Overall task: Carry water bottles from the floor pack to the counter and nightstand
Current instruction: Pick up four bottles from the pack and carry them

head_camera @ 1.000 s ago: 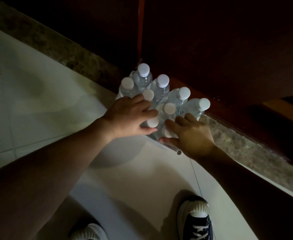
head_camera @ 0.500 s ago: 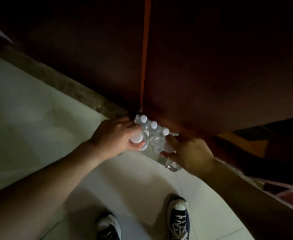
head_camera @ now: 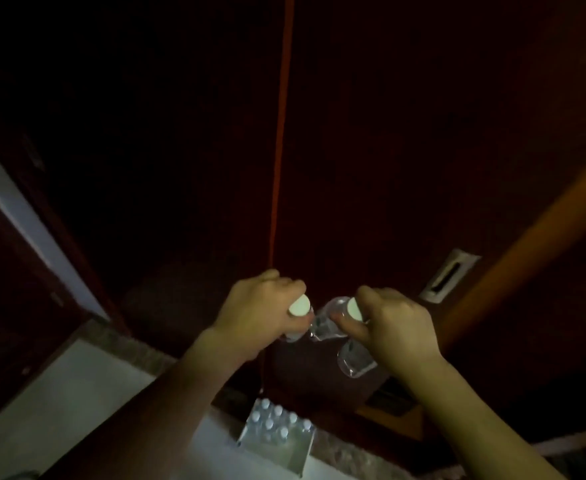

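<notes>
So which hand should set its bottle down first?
Neither clearly: left hand and right hand each grip a bottle by the neck at similar height, and no counter or nightstand top is visible.

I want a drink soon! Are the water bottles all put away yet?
Not yet. Done: bottles are out of the pack. In hand: the left hand grips one bottle by its neck, and the right hand grips at least one other bottle; both are raised. Left: no counter or nightstand is in view, and several bottles remain in the floor pack.

Both hands [head_camera: 257, 313] lifted bottles [head_camera: 354, 362] from pack [head_camera: 277, 431]
</notes>
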